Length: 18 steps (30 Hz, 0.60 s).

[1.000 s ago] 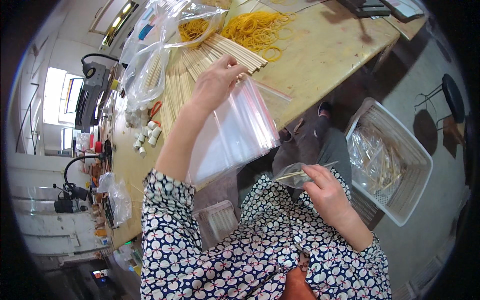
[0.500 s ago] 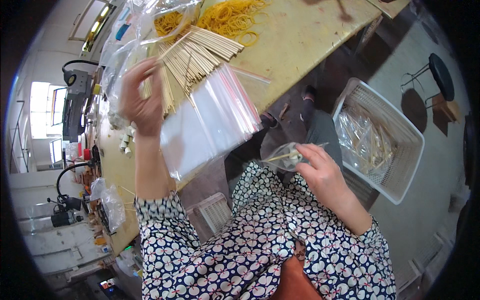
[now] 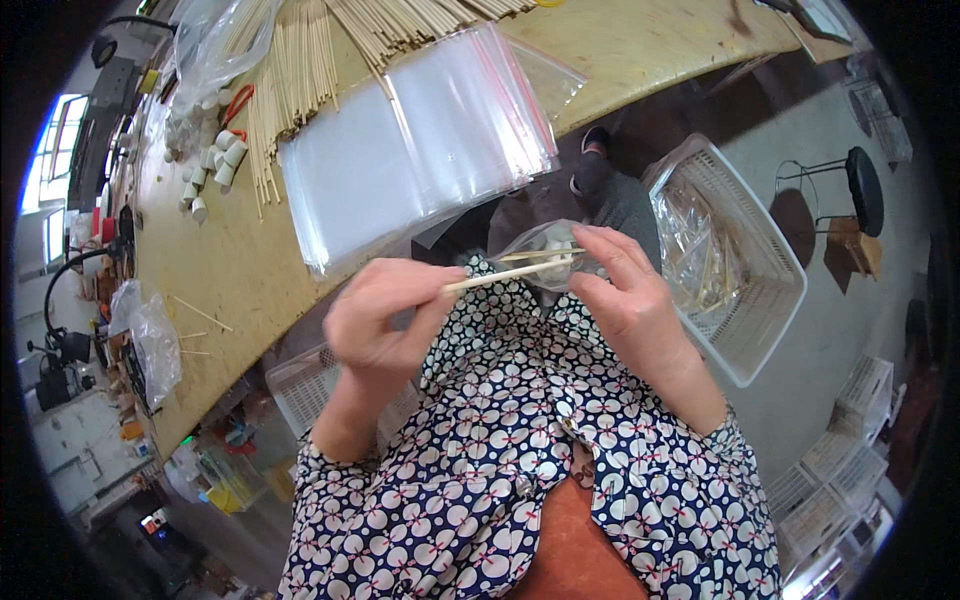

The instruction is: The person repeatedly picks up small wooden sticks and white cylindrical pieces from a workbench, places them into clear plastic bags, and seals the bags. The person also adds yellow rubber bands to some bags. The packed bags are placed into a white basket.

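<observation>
My left hand (image 3: 385, 312) pinches a pale wooden stick (image 3: 490, 278) between thumb and fingers. The stick points right, its far end at the mouth of a small clear plastic bag (image 3: 522, 240); whether the tip is inside I cannot tell. My right hand (image 3: 632, 292) grips that bag by its right side, fingers on top and thumb below. Through the film show white pieces (image 3: 555, 243) and another thin stick (image 3: 530, 256). Both hands are in front of my lap, close together.
On the yellowish table (image 3: 235, 285) lie a stack of clear bags with red edges (image 3: 370, 165), loose wooden sticks (image 3: 300, 60) and several white cylinders (image 3: 228, 160). To the right, a white basket (image 3: 793, 300) holds filled bags (image 3: 700, 250). Beyond it stands a black stool (image 3: 865, 190).
My left hand has come from the stick pile down to the bag, carrying a stick. My right hand keeps hold of the bag and has shifted slightly. The view has turned downward.
</observation>
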Motion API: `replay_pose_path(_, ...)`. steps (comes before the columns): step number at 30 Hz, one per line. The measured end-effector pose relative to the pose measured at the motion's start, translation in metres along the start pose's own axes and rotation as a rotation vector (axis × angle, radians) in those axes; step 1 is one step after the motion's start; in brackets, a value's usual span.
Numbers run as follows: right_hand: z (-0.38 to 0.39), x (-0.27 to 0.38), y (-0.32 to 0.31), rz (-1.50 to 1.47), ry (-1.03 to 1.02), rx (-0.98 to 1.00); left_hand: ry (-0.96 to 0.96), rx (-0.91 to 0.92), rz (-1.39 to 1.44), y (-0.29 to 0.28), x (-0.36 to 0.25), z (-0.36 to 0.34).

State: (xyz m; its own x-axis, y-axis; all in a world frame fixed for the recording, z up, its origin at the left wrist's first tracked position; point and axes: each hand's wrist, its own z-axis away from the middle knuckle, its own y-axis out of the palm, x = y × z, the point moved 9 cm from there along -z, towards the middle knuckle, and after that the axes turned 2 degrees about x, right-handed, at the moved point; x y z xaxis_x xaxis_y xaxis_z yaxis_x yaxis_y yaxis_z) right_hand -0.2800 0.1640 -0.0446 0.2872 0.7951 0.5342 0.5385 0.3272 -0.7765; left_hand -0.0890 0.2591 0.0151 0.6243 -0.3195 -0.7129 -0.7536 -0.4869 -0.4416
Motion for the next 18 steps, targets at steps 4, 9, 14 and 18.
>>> replay_pose_path(4,-0.006,0.019,0.003,-0.036,-0.051,0.011,-0.087,0.133,0.057,0.042,0.034,0.018)
replay_pose_path(9,-0.006,0.020,0.004,-0.064,-0.052,0.019,0.034,0.209,-0.146,0.054,0.047,0.026)
replay_pose_path(14,0.001,0.002,0.006,-0.076,0.013,0.007,0.130,0.417,-0.297,0.064,0.043,0.028)
replay_pose_path(18,0.004,-0.002,-0.001,-0.112,0.027,-0.016,0.191,0.502,-0.391,0.074,0.038,0.023)
